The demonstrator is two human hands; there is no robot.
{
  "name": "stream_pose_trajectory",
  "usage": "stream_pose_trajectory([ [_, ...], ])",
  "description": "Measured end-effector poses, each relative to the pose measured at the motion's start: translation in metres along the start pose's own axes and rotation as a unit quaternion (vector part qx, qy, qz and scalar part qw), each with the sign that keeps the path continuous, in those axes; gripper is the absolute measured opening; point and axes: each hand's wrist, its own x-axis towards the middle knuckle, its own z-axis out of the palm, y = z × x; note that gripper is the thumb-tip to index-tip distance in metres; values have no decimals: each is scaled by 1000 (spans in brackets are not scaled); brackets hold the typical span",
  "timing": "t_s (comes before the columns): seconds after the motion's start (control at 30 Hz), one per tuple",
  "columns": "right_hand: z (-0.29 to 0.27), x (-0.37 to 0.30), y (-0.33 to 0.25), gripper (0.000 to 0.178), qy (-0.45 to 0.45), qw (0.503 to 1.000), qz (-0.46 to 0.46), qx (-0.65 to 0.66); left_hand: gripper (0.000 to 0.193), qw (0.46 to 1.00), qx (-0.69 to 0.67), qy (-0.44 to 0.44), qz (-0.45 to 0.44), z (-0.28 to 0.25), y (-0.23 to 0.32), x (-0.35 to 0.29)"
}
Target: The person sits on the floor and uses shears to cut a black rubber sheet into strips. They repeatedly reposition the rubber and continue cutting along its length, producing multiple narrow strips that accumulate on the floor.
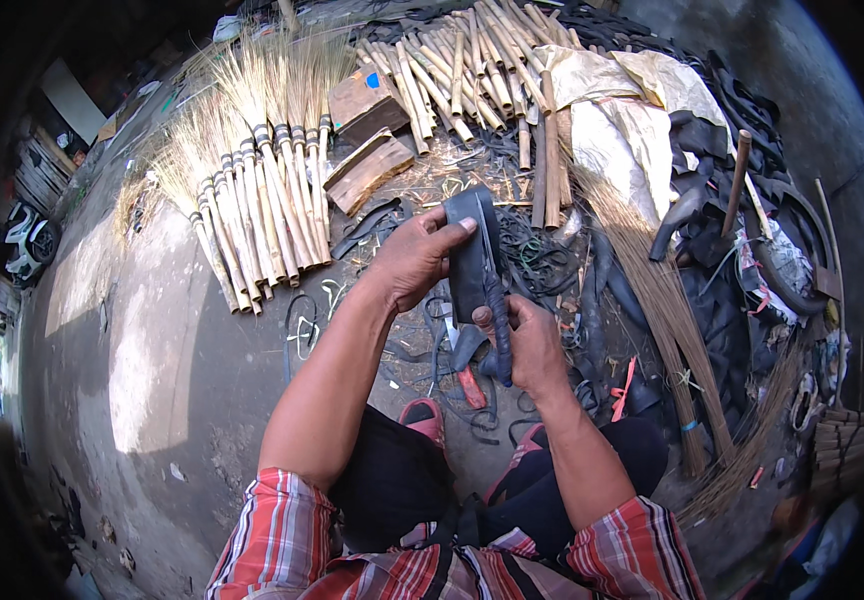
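A wide black rubber strip (469, 250) stands upright in front of me, folded over along its right side. My left hand (420, 255) pinches its upper left edge, thumb lying on the face and fingers behind. Closed around the lower right part is my right hand (530, 345), gripping a dark, ridged, wrapped piece (498, 325) that runs down along the rubber. Whether this piece is separate from the strip I cannot tell. Below the hands, a red object (471, 388) lies on the ground between my feet.
Grass brooms (262, 205) with bamboo handles lie in rows at the left. Cut bamboo poles (462, 75) are piled at the back, near wooden blocks (367, 170). Rubber scraps (542, 255) litter the middle; a pale sack (617, 140) and thin stick bundles (667, 320) lie right.
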Motion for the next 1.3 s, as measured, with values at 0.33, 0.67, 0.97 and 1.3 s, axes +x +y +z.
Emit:
stream_pose_trajectory([
  [0.33,3,8,-2,62,18,997,-52,45,51,996,86,-10,24,12,-3,-9],
  [0.67,4,0,0,59,-20,1000,-4,2,51,999,-34,4,-2,-4,9,-2],
  [0.97,-1,2,-3,54,2,1000,-19,7,48,995,103,3,0,8,2,-11],
  [1.3,8,4,-3,58,9,998,-30,60,53,999,43,-4,10,3,9,-8],
])
